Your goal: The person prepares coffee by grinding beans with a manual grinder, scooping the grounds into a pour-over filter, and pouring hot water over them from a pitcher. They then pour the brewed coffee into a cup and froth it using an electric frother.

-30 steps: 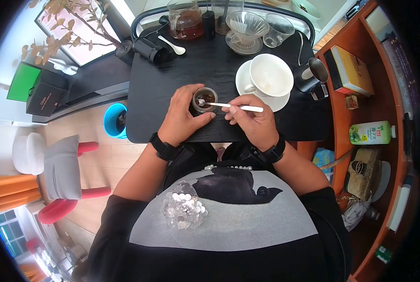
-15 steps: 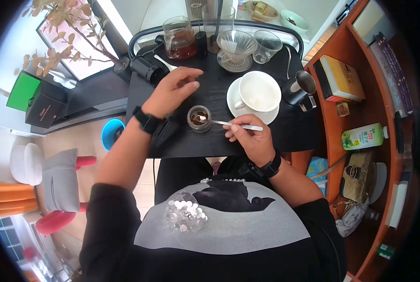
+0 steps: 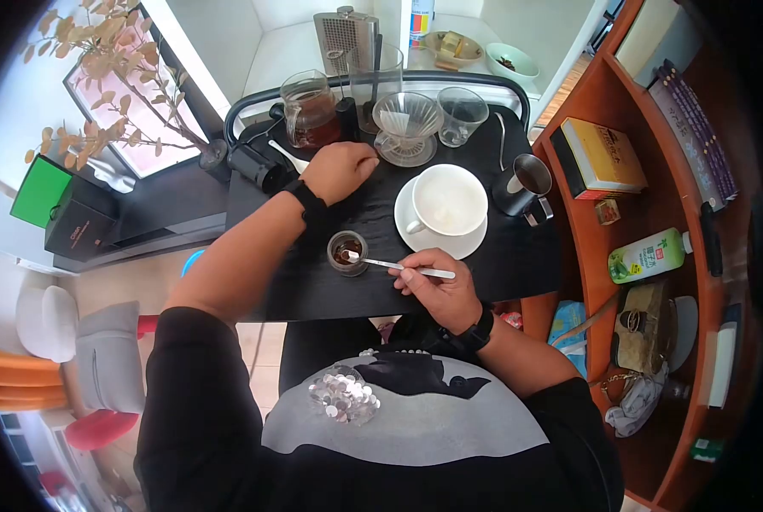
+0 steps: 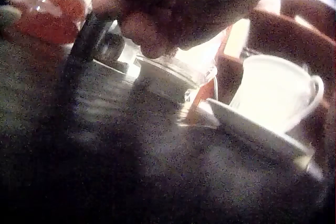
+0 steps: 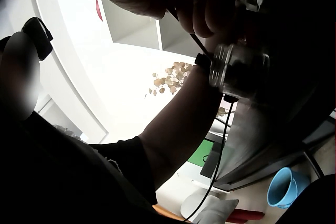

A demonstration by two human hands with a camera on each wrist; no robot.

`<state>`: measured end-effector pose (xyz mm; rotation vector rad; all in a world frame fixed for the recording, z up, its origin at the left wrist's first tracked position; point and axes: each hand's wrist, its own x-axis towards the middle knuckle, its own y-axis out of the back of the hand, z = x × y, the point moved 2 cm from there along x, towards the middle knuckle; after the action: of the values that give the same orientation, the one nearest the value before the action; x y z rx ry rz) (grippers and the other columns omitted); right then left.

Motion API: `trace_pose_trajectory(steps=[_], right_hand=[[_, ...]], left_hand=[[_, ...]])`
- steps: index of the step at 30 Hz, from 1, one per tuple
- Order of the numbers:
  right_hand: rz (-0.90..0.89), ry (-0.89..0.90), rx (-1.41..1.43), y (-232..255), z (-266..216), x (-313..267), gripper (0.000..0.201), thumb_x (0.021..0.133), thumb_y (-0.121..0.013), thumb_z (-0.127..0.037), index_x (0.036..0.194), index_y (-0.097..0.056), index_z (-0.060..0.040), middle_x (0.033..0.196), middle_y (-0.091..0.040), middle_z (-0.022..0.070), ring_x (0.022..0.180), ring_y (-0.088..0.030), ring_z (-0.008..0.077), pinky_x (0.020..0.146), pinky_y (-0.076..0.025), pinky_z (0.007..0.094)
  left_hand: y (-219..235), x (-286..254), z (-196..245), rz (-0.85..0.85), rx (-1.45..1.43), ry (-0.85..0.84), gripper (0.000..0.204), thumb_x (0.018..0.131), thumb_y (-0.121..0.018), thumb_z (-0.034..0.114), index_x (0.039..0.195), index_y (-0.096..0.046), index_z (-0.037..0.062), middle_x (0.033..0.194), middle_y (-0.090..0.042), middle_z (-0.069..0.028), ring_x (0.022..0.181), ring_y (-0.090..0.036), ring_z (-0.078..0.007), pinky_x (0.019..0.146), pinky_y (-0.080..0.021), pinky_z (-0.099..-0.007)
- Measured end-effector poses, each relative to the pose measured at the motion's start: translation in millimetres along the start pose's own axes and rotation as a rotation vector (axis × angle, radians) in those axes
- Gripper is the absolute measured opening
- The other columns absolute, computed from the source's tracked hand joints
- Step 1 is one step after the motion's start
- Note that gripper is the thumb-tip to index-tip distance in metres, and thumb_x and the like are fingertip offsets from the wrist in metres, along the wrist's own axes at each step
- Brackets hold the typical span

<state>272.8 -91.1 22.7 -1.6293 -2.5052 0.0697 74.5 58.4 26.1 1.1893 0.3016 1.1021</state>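
Note:
My right hand [image 3: 439,286] pinches the handle of a slim, pale spoon [image 3: 428,272]. The spoon's tip lies inside a small glass jar [image 3: 347,253] with dark brown contents, standing near the table's front edge. In the right wrist view the jar [image 5: 241,71] sits below the fingers, with the handle slanting down to its mouth. Farther back, my left hand [image 3: 339,171] hovers over the table with loosely bent fingers and nothing seen in them. It is just in front of the ribbed glass dripper [image 3: 407,124]. Its fingertips [image 4: 152,40] show dark and blurred in the left wrist view.
A white cup [image 3: 450,200] stands on its saucer [image 3: 405,224], beside a metal pitcher [image 3: 527,183]. Along the back are a glass pot of reddish liquid [image 3: 313,119], a clear glass [image 3: 463,115] and a white spoon [image 3: 286,155]. An orange-brown shelf [image 3: 582,230] borders the right.
My left hand has let go of the jar and moved up and away toward the back of the table, near the dripper. The right hand keeps the spoon in the jar. The head view has shifted.

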Motion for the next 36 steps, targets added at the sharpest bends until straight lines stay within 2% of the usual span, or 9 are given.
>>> trace_pose_trajectory(steps=[1,2,4,7,13,19,25,32,36], right_hand=[[-0.003,0.011,-0.009,0.4,1.1,0.3,0.011,0.085,-0.054,-0.006,0.093,-0.056,0.0015,0.085,-0.064,0.0079,0.073,-0.060,0.0098,0.065,-0.049,0.0221],[-0.008,0.020,-0.018,0.4,2.0,0.0,0.011,0.085,-0.054,-0.006,0.093,-0.056,0.0015,0.085,-0.064,0.0079,0.073,-0.060,0.0098,0.065,-0.049,0.0220],[-0.009,0.013,-0.017,-0.5,1.4,-0.1,0.011,0.085,-0.054,-0.006,0.093,-0.056,0.0016,0.085,-0.064,0.0079,0.073,-0.061,0.0101,0.065,-0.049,0.0221],[-0.011,0.018,-0.029,-1.2,-0.6,0.2,0.011,0.085,-0.054,-0.006,0.093,-0.056,0.0017,0.084,-0.063,0.0080,0.073,-0.060,0.0105,0.066,-0.048,0.0224],[0.001,0.031,-0.044,0.4,-1.9,-1.2,0.011,0.084,-0.055,-0.005,0.094,-0.056,0.0014,0.084,-0.063,0.0087,0.073,-0.060,0.0106,0.066,-0.048,0.0227],[-0.012,0.055,-0.063,0.2,0.4,-0.3,0.011,0.084,-0.056,-0.005,0.094,-0.056,0.0011,0.083,-0.063,0.0090,0.073,-0.060,0.0107,0.066,-0.048,0.0229],[-0.012,0.077,-0.075,-0.1,0.0,0.0,0.012,0.085,-0.056,-0.006,0.094,-0.055,0.0012,0.083,-0.064,0.0089,0.072,-0.060,0.0110,0.065,-0.048,0.0234],[-0.005,0.059,-0.053,0.3,1.1,0.0,0.012,0.085,-0.056,-0.007,0.094,-0.055,0.0015,0.085,-0.064,0.0091,0.073,-0.060,0.0111,0.066,-0.049,0.0236],[-0.015,0.042,-0.070,1.7,-0.2,1.8,0.013,0.085,-0.056,-0.007,0.095,-0.055,0.0016,0.085,-0.064,0.0091,0.073,-0.060,0.0111,0.066,-0.049,0.0234]], left_hand=[[-3.7,-1.2,-4.8,0.004,-0.189,0.192,0.021,0.084,-0.054,0.019,0.098,-0.058,0.0044,0.074,-0.061,-0.0080,0.064,-0.059,-0.0186,0.056,-0.047,-0.0335],[-3.5,1.3,-4.3,0.002,-0.188,0.195,0.021,0.084,-0.054,0.019,0.098,-0.058,0.0044,0.074,-0.061,-0.0080,0.064,-0.059,-0.0186,0.056,-0.047,-0.0335],[-8.8,5.1,-11.3,-0.190,-0.689,0.701,0.022,0.087,-0.051,0.021,0.098,-0.057,0.0029,0.075,-0.060,-0.0046,0.060,-0.056,-0.0109,0.048,-0.043,-0.0258],[-18.1,13.6,-18.2,-0.222,-0.892,0.821,0.021,0.088,-0.049,0.021,0.097,-0.056,0.0031,0.078,-0.061,-0.0039,0.056,-0.054,-0.0086,0.042,-0.039,-0.0206],[-24.3,23.9,-21.2,-0.201,-1.055,0.872,0.017,0.088,-0.047,0.020,0.091,-0.054,0.0045,0.077,-0.059,-0.0032,0.051,-0.050,-0.0082,0.040,-0.039,-0.0208],[-22.3,25.1,-24.5,-0.270,-1.009,0.880,0.017,0.087,-0.048,0.020,0.090,-0.055,0.0040,0.074,-0.058,-0.0013,0.050,-0.049,-0.0080,0.040,-0.039,-0.0216],[-23.6,30.3,-25.8,-0.226,-1.058,0.933,0.016,0.086,-0.050,0.020,0.088,-0.056,0.0049,0.072,-0.057,0.0000,0.050,-0.049,-0.0077,0.040,-0.040,-0.0220],[-28.2,32.0,-27.8,-0.255,-1.004,0.869,0.013,0.086,-0.049,0.018,0.086,-0.055,0.0065,0.070,-0.057,-0.0003,0.050,-0.050,-0.0078,0.040,-0.040,-0.0221],[-22.4,15.6,-26.1,-0.147,-1.065,0.904,0.012,0.086,-0.049,0.017,0.085,-0.055,0.0067,0.068,-0.056,-0.0007,0.049,-0.049,-0.0080,0.039,-0.037,-0.0215]])
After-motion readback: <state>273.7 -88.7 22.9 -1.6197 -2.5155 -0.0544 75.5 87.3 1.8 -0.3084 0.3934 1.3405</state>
